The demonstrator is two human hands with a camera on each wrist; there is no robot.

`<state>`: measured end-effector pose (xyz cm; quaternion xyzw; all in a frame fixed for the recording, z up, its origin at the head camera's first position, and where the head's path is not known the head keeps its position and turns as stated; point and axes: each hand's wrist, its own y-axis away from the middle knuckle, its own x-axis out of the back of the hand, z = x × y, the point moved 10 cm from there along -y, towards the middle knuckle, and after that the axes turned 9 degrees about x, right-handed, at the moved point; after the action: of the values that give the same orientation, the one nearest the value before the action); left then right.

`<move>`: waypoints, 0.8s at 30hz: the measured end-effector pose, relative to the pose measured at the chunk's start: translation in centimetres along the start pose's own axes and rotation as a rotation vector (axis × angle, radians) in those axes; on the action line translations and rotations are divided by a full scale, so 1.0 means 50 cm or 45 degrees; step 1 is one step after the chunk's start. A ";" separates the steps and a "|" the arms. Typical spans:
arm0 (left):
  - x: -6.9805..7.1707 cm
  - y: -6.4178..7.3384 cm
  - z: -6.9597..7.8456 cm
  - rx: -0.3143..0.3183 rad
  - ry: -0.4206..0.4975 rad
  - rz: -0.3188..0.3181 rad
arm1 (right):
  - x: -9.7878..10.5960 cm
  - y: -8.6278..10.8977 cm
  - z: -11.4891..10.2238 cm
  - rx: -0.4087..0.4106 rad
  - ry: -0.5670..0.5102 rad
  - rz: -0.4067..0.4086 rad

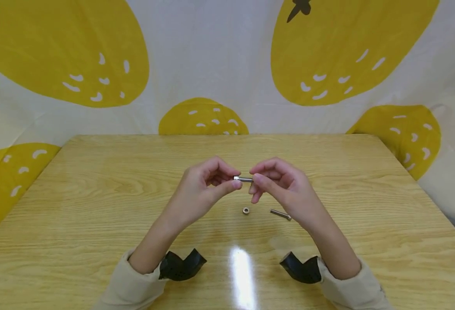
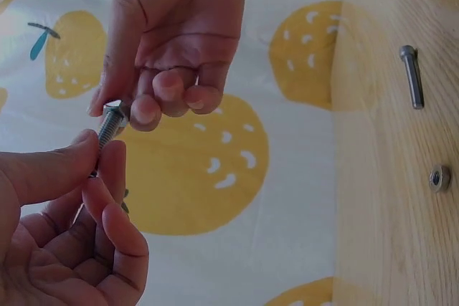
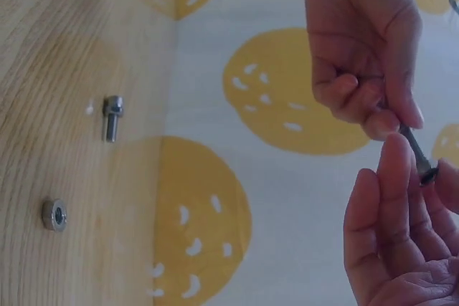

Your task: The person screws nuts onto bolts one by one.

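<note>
Over the middle of the table, both hands hold a short metal bolt (image 1: 245, 179) lying level between them. My left hand (image 1: 196, 189) pinches one end with thumb and fingertips, where a brighter, wider part shows in the head view. The opposite end is pinched by my right hand (image 1: 285, 185), whose fingers hide that tip in the head view. Threads show along the shank (image 2: 107, 130) in the left wrist view, below a wider metal collar (image 2: 116, 111) at the fingertips; whether it is a nut or the bolt's head I cannot tell.
A loose nut (image 1: 246, 210) lies on the wooden table (image 1: 95, 206) below the hands. To its right is a second bolt (image 1: 280, 214), partly near the right wrist. A white curtain (image 1: 212, 51) with yellow fruit print hangs behind. Black mounts (image 1: 182, 265) sit at both wrists.
</note>
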<state>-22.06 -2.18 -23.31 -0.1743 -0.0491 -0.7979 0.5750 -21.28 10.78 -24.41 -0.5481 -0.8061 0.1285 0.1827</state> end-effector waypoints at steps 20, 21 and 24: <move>0.008 0.001 -0.003 0.052 -0.030 0.057 | -0.008 0.000 0.001 -0.049 0.026 -0.078; 0.007 0.001 -0.002 0.046 -0.031 0.053 | -0.008 0.001 0.002 -0.056 0.042 -0.081; 0.005 0.002 0.000 0.026 -0.024 0.041 | -0.008 0.003 0.006 -0.074 0.102 -0.086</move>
<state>-22.04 -2.43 -23.24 -0.1766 -0.0600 -0.7862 0.5891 -21.17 10.47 -24.80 -0.5303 -0.8195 0.0769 0.2032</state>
